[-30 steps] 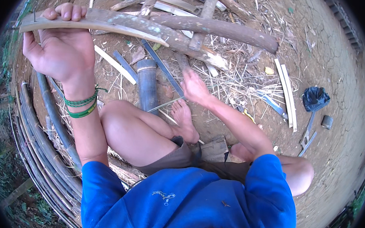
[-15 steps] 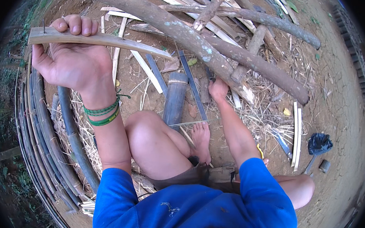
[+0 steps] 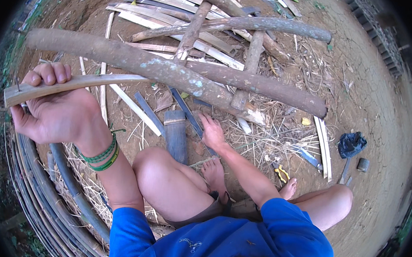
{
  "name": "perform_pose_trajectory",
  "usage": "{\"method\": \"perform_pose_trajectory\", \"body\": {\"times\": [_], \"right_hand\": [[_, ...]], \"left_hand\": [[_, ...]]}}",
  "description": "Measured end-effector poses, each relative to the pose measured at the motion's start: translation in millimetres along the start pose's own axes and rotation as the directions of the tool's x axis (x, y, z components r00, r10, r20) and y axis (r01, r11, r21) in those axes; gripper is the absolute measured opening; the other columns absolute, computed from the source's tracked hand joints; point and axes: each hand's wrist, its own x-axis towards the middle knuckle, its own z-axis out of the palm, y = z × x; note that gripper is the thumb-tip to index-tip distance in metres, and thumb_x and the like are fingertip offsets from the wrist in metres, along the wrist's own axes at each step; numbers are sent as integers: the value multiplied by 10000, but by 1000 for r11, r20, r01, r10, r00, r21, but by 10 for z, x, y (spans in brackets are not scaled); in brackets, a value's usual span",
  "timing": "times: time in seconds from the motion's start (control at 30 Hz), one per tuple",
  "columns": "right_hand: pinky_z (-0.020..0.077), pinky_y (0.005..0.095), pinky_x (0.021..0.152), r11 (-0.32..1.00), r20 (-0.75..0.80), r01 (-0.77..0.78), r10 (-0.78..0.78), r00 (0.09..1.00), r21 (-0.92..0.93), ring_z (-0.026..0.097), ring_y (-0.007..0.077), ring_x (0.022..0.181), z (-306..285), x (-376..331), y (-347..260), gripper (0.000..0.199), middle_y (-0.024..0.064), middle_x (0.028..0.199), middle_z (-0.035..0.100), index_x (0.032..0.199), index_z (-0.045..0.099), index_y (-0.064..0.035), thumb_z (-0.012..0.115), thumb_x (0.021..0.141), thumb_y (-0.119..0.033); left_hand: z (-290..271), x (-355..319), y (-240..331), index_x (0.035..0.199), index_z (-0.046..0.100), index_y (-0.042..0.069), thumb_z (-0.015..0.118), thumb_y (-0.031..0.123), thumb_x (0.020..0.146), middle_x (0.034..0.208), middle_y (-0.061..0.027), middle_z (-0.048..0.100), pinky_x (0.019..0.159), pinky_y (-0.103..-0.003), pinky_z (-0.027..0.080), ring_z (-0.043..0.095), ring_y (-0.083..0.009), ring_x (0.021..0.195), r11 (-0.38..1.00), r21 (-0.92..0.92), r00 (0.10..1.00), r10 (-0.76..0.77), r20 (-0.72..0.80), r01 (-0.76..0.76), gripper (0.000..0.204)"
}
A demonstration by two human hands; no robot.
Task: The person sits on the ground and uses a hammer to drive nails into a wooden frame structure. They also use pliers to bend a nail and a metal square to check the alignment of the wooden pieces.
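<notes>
My left hand [image 3: 59, 108], raised at the left, is closed round a pale, slightly curved wooden strip [image 3: 82, 81]. A nail sticks up from the strip's near-left end, and its far end reaches to the log frame. Low over the ground, my right hand [image 3: 213, 134] has its fingers stretched out with nothing in them. Beside those fingers lies a long dark bamboo slat [image 3: 187, 113]; whether they touch it I cannot tell. A thick bamboo section [image 3: 175, 138] with a pale band near its top stands between the slat and my left knee.
A frame of rough logs [image 3: 162, 73] spans the ground ahead, with split bamboo strips [image 3: 176, 7] heaped behind it. Long bamboo poles [image 3: 54, 184] line the left side. At right are yellow-handled pliers [image 3: 281, 173], a flat blade [image 3: 309, 157], two pale strips [image 3: 323, 148] and a black plastic bag [image 3: 352, 144].
My right hand has come back from a dark object under the log, its fingers now spread. My left hand with the wooden strip has shifted left and lower in view. The whole view has shifted.
</notes>
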Motion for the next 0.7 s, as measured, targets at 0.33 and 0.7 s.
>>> {"method": "perform_pose_trajectory", "body": {"times": [0.33, 0.7], "right_hand": [[490, 480, 967, 945, 392, 318, -319, 863, 70, 578, 390, 1160, -984, -773, 266, 473, 244, 1339, 530, 1306, 544, -48, 631, 875, -221], [530, 453, 924, 742, 259, -101, 354, 899, -663, 654, 389, 1062, -3715, 1098, 3001, 347, 232, 1105, 684, 1065, 706, -28, 579, 914, -315]], "left_hand": [[434, -305, -174, 816, 439, 64, 399, 500, 940, 729, -77, 401, 606, -305, 317, 358, -172, 644, 992, 57, 979, -124, 162, 116, 456], [995, -696, -253, 843, 373, 116, 457, 485, 971, 757, -21, 370, 649, -273, 303, 336, -125, 668, 933, 116, 866, -360, 347, 341, 400]]}}
